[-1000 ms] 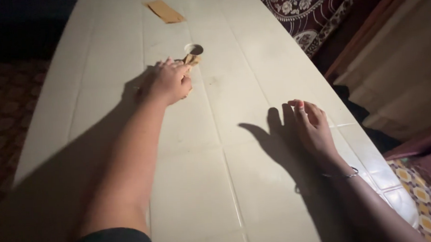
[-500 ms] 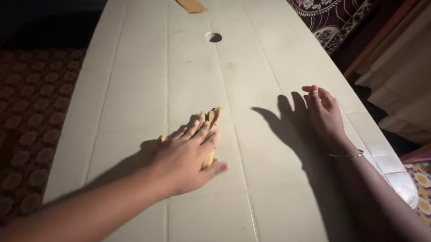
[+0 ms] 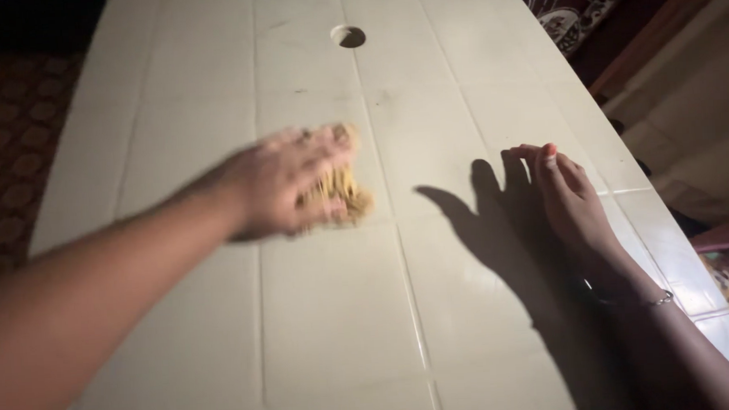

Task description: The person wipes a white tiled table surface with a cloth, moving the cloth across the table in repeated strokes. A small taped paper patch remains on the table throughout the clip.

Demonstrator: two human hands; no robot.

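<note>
My left hand (image 3: 285, 180) is blurred with motion and presses a yellow cloth (image 3: 343, 194) flat against the white plastic table (image 3: 336, 313) near its middle. The cloth bunches out under the fingers on the hand's right side. My right hand (image 3: 569, 200) rests on the table to the right, fingers loosely curled and holding nothing. A thin bracelet (image 3: 659, 299) circles its wrist. The hand's shadow falls on the table to its left.
A round hole (image 3: 349, 36) sits in the table's far centre. Patterned carpet (image 3: 10, 147) lies to the left below the table edge. A dark floral fabric (image 3: 569, 3) and wooden furniture stand at the upper right. The room is dim.
My left hand has dragged the cloth from the far hole toward me, and now sweeps it sideways on the table. The right hand stays put. The tan paper has left the view.
</note>
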